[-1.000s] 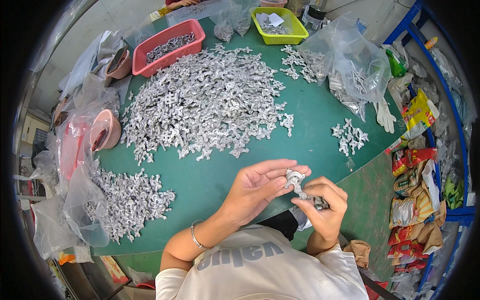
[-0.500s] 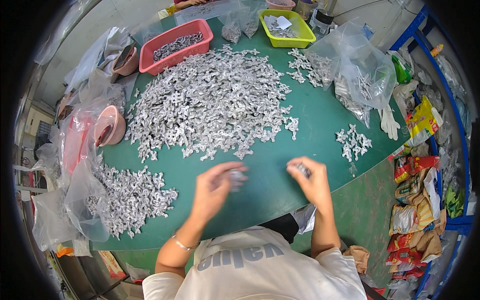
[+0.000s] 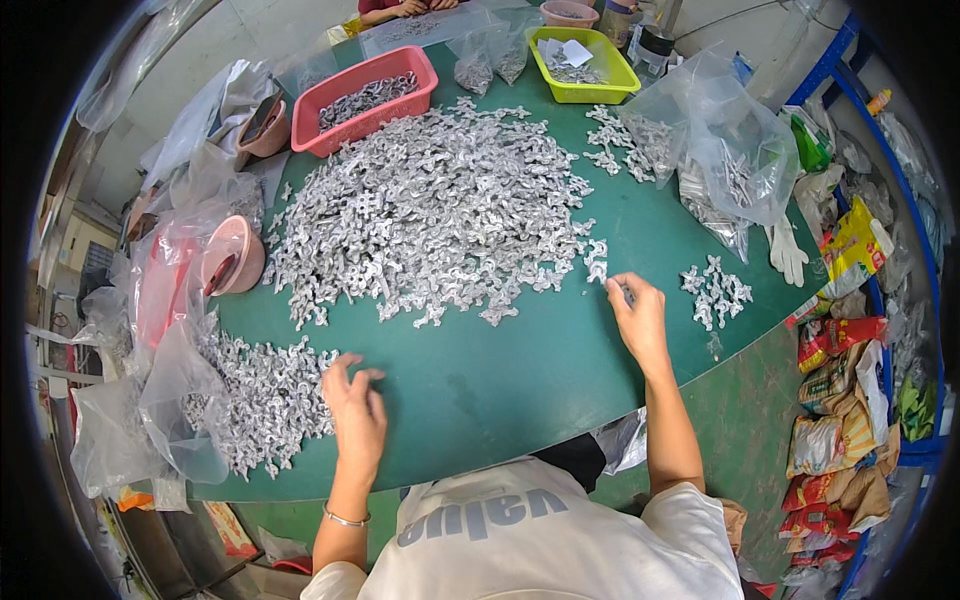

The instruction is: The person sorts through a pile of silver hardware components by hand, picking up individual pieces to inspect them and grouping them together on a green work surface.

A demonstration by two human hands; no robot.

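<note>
A large heap of small silver-grey cast metal parts covers the middle of the green table. To its lower left lies a smaller pile of similar parts. My left hand is at that pile's right edge, fingers apart and slightly blurred, with no part visible in it. Beside the heap's right edge, my right hand is closed on a grey metal part, mostly hidden by the fingers. A few loose parts lie just beyond its fingertips.
A pink basket and a yellow-green basket stand at the back. Clear plastic bags and a small cluster of parts lie on the right, near a white glove. Across the table are another person's hands.
My left hand has moved left from the table's middle to the smaller pile, and the grey part it held no longer shows. My right hand has moved up and right, toward the heap's edge.
</note>
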